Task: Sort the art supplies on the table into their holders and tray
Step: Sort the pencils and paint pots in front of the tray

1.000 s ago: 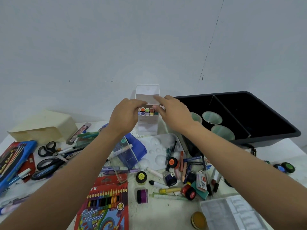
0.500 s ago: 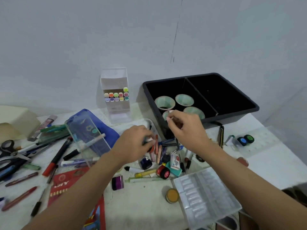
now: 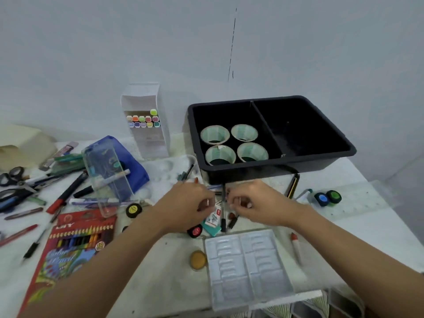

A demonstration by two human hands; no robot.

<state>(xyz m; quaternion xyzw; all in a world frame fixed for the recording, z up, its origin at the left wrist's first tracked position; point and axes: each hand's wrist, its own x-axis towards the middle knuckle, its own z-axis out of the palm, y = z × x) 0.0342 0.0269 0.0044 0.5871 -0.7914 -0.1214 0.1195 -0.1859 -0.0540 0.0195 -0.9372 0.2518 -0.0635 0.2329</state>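
Both my hands hover over a heap of pens and crayons (image 3: 223,216) in the middle of the table. My left hand (image 3: 183,203) has curled fingers; blur hides whether it holds anything. My right hand (image 3: 259,203) curls its fingers round a reddish crayon (image 3: 247,204). Between the two hands lies a black pen (image 3: 223,222). Behind them stands the black two-part tray (image 3: 275,167); its left half holds several paper cups (image 3: 215,134). A white marker holder (image 3: 146,138) with coloured markers stands left of the tray.
A clear blister tray (image 3: 247,265) and an orange disc (image 3: 197,260) lie near the front edge. Left: a colour pencil box (image 3: 75,244), clear plastic box (image 3: 107,180), blue pouch (image 3: 137,166), scissors (image 3: 13,180), loose pens. Right: blue (image 3: 322,198) and green paint pots (image 3: 334,195).
Both hands left the marker holder and came down to the heap in front of the tray. The right hand dropped from the tray's edge. The view swung right and down.
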